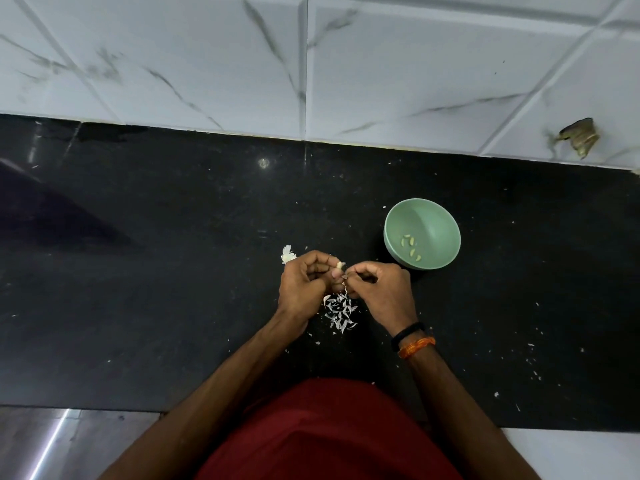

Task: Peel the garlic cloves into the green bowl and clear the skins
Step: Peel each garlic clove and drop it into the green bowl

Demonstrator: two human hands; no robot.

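Above the middle of the black worktop (173,271), the left hand (302,285) pinches a garlic clove (340,264) in curled fingers while the right hand (380,289) pinches its skin at the tip. A pile of skins (341,311) lies beneath them. The green bowl (433,216), just right of the hands, holds peeled cloves (411,247). More garlic (287,254) peeks out beyond the left hand.

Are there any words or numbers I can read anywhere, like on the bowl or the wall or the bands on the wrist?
None: no words, numbers or signs can be read anywhere.
green bowl: plain, no writing.
wall tiles: only grey marble streaks.
black counter: only specks and garlic skins.
wrist bands: plain black and orange, no letters.
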